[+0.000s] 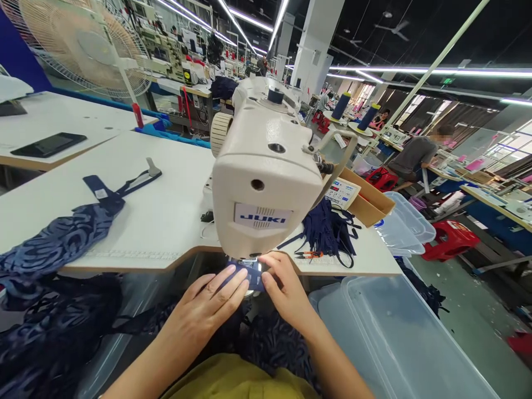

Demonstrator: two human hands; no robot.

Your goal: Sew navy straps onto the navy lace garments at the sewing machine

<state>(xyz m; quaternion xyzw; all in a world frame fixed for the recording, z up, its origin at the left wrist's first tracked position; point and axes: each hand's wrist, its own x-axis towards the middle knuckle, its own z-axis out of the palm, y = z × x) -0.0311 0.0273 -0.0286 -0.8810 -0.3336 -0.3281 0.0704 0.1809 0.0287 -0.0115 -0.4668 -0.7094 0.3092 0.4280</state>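
While the JUKI sewing machine overhangs it, navy fabric at lower centre is partly hidden by the flattened left hand; whether the right hand pinches its edge, I cannot tell. A patterned garment is cropped at left.

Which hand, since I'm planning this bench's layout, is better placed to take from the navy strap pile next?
Probably the right hand: the navy strap pile lies on its side of the sewing machine, farther from the left hand. Both hands are at the blue fabric.
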